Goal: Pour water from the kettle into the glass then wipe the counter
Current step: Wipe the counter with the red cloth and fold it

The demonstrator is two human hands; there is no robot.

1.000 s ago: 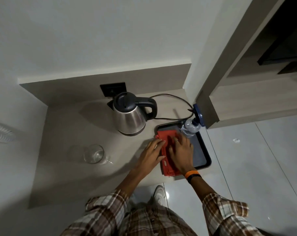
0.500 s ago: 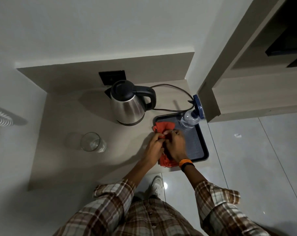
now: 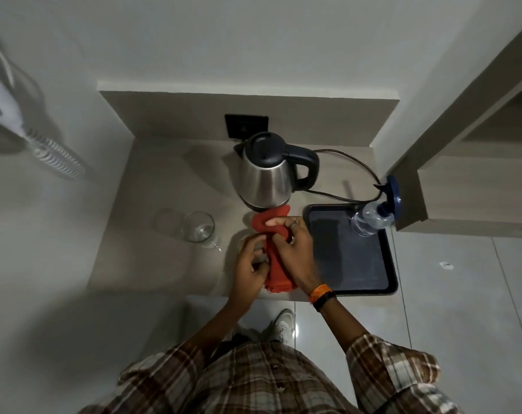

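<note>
Hands both bunched around a red cloth (image 3: 276, 261): right hand (image 3: 295, 252) clamps its top, left hand (image 3: 250, 264) pinches the side. It's rumpled into a long roll over the surface (image 3: 164, 180), between glass (image 3: 198, 226) and tray (image 3: 385, 289), near the steel kettle (image 3: 267, 174).

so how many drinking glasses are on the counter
1. The glass stands on the counter, left of the red cloth and in front of the kettle. None seems hidden.

I count one kettle (image 3: 268, 171), one glass (image 3: 198, 227), one red cloth (image 3: 276, 255), one dark tray (image 3: 351, 291), one water bottle (image 3: 370, 221), one wall socket (image 3: 246, 126), and two hands.
</note>
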